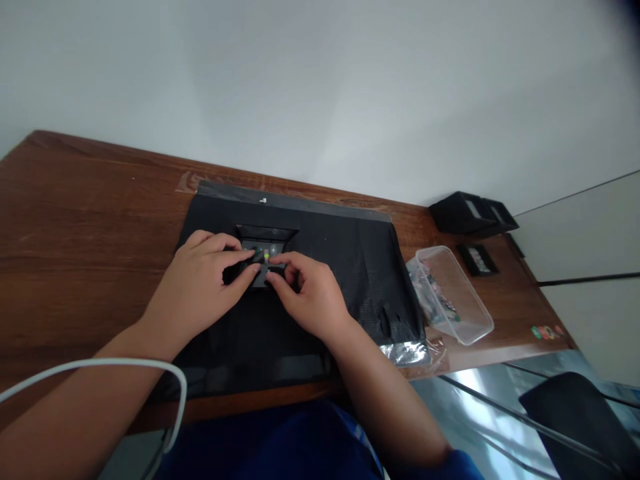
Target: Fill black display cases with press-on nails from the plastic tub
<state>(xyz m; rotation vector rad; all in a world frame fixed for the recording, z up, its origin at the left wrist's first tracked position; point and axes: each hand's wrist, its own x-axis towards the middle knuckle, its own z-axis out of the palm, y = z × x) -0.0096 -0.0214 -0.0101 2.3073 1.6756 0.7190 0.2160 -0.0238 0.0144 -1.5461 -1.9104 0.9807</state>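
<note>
A small dark open box (267,233) with a raised lid lies on the black mat (295,333). Small coloured pieces (267,255), one yellow-green, show inside it. From the left, my left hand (203,283) reaches to the box, thumb and fingertips close together at its left side. My right hand (313,290) comes in from the right, its thumb and forefinger pinched near the box's right part. Whatever lies between the fingertips of either hand is too small to make out.
Right of the mat stands a clear plastic container (467,300) holding small bagged items. Black boxes (465,212) and a small black tray (477,260) are behind it. A white cable (125,362) crosses my left forearm. A dark chair (575,420) is at the lower right.
</note>
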